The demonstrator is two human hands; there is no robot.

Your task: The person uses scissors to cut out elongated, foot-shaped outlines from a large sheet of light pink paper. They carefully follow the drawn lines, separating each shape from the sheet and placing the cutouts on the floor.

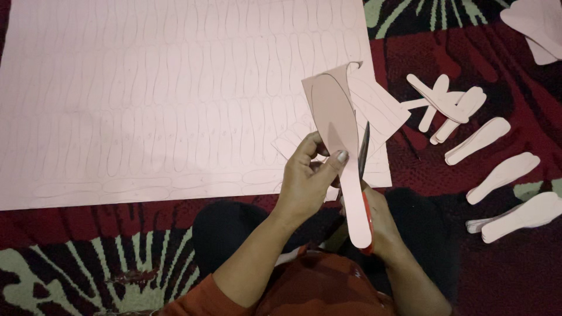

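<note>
1. The left hand (307,175) is pinched on the pink foam piece (339,146), thumb on the near face and fingers behind, holding it up in front of the knees. The piece is a long sole-like shape with a pencilled outline and some spare margin along its upper left edge.

2. The right hand (380,219) sits mostly behind that piece, closed round the red handles of the scissors (364,155). The dark blades point upward along the piece's right edge; whether they are biting or just parted I cannot tell from here.

3. To cut this well, I'd say the left hand should turn the piece into the blades rather than the scissors twisting, so the curve comes out smooth.

4. Long strokes near the blade's pivot look wiser than snips at the tip, which would likely leave notches on the rounded end.

5. The thumb lies close to the cut line; sliding the grip down toward the narrow end seems safer.

6. The big pink sheet (175,99), traced all over with the same shape, lies flat on the patterned carpet (70,269) beyond the hands.

7. Finished cut-out shapes (503,175) lie in a loose fan on the carpet to the right, well apart from the hands.
</note>
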